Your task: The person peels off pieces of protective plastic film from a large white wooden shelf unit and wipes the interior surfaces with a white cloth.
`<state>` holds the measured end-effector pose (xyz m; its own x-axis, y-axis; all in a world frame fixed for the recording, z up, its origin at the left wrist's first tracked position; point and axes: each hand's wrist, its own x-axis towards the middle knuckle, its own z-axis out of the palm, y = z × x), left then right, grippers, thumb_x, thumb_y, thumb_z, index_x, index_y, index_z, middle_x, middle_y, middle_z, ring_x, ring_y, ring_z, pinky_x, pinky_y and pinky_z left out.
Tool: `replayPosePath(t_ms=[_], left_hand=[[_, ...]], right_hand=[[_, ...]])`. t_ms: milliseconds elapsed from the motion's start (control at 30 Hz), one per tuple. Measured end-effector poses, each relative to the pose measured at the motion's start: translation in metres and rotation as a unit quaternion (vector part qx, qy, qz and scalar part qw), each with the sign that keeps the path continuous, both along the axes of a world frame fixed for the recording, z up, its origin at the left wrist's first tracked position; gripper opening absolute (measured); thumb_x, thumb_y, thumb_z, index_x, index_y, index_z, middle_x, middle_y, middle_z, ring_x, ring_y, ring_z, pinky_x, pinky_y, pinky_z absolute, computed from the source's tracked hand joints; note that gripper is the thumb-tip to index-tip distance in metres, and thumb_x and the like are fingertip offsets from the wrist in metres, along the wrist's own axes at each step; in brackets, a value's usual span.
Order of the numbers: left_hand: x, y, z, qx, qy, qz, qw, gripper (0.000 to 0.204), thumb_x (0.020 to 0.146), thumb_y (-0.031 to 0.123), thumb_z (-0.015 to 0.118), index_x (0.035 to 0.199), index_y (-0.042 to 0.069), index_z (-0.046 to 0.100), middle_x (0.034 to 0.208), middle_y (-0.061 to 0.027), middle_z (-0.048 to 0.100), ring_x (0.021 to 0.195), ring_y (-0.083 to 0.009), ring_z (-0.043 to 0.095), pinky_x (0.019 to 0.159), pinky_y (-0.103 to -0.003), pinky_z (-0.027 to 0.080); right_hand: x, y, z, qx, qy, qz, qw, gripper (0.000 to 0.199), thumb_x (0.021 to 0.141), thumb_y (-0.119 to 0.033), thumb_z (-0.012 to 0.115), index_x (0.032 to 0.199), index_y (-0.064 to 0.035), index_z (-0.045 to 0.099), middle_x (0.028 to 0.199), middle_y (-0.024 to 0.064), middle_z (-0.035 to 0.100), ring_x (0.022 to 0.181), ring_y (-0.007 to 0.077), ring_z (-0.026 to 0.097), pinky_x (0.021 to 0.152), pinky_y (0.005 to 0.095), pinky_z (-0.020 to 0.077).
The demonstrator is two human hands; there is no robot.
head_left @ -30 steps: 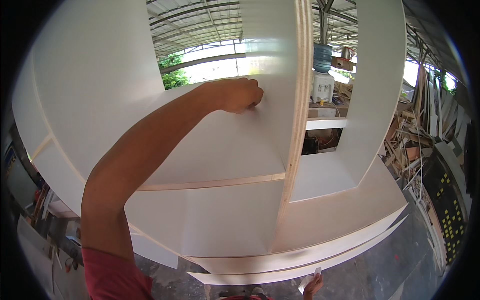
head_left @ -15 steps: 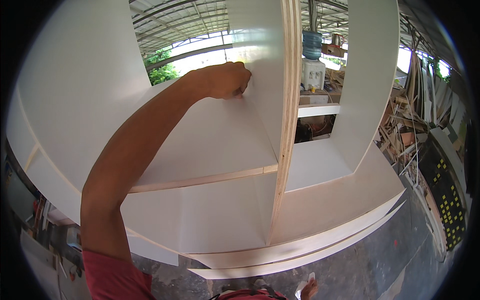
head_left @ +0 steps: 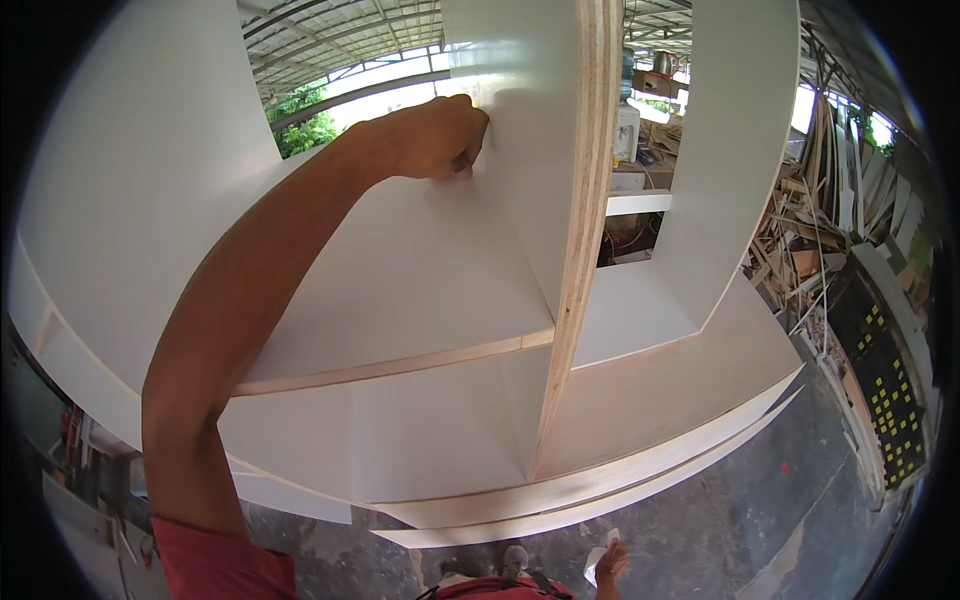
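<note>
The white shelf (head_left: 400,280) is sitting inside a big white cabinet (head_left: 150,150), its bare wooden front edge meeting the upright divider (head_left: 520,160). The person's left hand (head_left: 438,140) is hovering over the shelf's far end, close in by the divider; its fingers are curling into a fist, and I can't tell from here whether they are gripping anything. Down low, the right hand (head_left: 613,560) is hanging beyond the cabinet's front, its fingers closing on a small white piece (head_left: 592,568) above the grey floor (head_left: 700,510). To the divider's right, an open compartment (head_left: 620,325) is showing a water dispenser (head_left: 626,132) behind it. Farther right, wood scraps (head_left: 785,240) are lying heaped near a black panel (head_left: 890,390) dotted with yellow squares, while a metal roof (head_left: 350,40) is arching overhead.
</note>
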<state>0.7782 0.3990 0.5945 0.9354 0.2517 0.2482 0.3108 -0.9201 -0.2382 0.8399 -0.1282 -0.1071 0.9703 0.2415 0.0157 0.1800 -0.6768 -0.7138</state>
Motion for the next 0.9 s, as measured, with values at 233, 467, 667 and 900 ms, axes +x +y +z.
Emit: replayPosePath(t_ms=[233,467,667,900], left_hand=[[-0.004,-0.001,0.002,-0.021,0.019,-0.008,1.000,0.010,0.073,-0.001,0.060,0.083,0.000,0.063,0.096,-0.0121,0.063,0.084,-0.0274,0.065,0.066,-0.035,0.052],[-0.007,0.022,-0.013,0.026,-0.084,-0.141,0.986,0.014,0.073,-0.001,0.058,0.083,-0.005,0.067,0.074,-0.0142,0.066,0.058,-0.0244,0.061,0.054,-0.036,0.048],[-0.002,0.040,0.012,-0.057,-0.039,0.022,0.997,0.013,0.074,-0.001,0.057,0.083,-0.006,0.065,0.082,-0.0192,0.066,0.074,-0.0303,0.068,0.061,-0.043,0.053],[-0.027,0.090,-0.013,-0.139,-0.066,0.211,0.965,0.015,0.074,0.009,0.067,0.077,-0.005,0.068,0.075,-0.0211,0.068,0.060,-0.0294,0.070,0.056,-0.038,0.057]], right_hand=[[-0.002,0.004,0.004,0.060,0.030,-0.012,0.998,0.048,0.098,-0.033,0.045,0.077,0.0085,0.057,0.073,0.0282,0.057,0.066,0.0428,0.055,0.062,0.0516,0.0388],[-0.006,-0.001,-0.008,0.080,0.084,-0.008,0.993,0.046,0.094,-0.032,0.048,0.079,0.0093,0.060,0.077,0.0281,0.060,0.067,0.0382,0.057,0.063,0.0507,0.0409],[0.006,-0.043,-0.081,0.126,0.171,-0.063,0.975,0.044,0.093,-0.033,0.051,0.083,0.0080,0.064,0.083,0.0256,0.065,0.073,0.0357,0.062,0.068,0.0470,0.0469],[0.006,-0.094,-0.078,0.049,0.142,-0.039,0.988,0.036,0.092,-0.032,0.049,0.097,0.0001,0.063,0.093,0.0239,0.065,0.083,0.0368,0.062,0.074,0.0468,0.0479]])
